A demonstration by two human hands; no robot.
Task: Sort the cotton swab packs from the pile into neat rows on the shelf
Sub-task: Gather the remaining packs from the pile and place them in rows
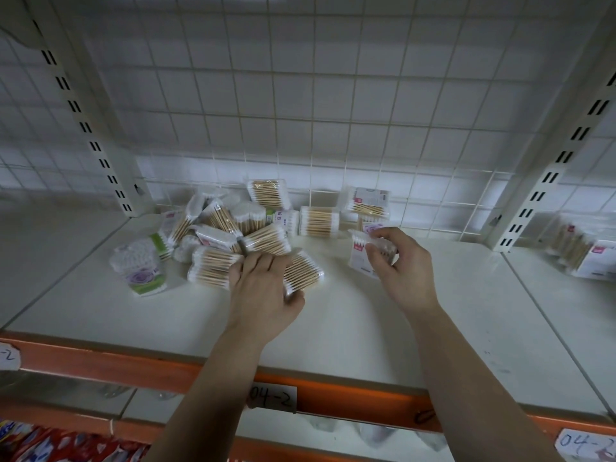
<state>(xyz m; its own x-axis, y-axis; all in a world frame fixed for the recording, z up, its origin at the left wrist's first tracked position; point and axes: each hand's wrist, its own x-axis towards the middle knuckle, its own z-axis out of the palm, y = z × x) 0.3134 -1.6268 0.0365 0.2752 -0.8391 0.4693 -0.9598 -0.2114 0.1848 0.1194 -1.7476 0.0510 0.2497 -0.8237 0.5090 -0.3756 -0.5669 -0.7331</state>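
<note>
Plainly, the sorting has barely begun. Most of the cotton swab packs lie in a loose pile (220, 228) toward the back left of the white shelf (350, 328). They are tumbled at every angle and lean on one another, and a green-labelled pack (143, 268) sprawls at the pile's left edge.

The left hand (263, 288) is on the near edge of the pile. Its fingers curl over a wooden-stick pack (305, 271) with the thumb tucked beneath, so it looks to be gripping that one. The right hand (400, 265) holds a white-labelled pack (358, 258) upright just to the right of the pile, pinched between thumb and fingertips. I cannot tell whether its lower edge touches the shelf.

Behind that hand, near the wire grid (333, 111), a flat pack (318, 221) and a propped pack (368, 200) sit apart from the heap. To my eye they may be the first of a row, though they are not yet lined up. The front and right of the shelf hold no row at all. I judge that nearly everything is left to do: the heap to empty, pack by pack, and the rows to form.
</note>
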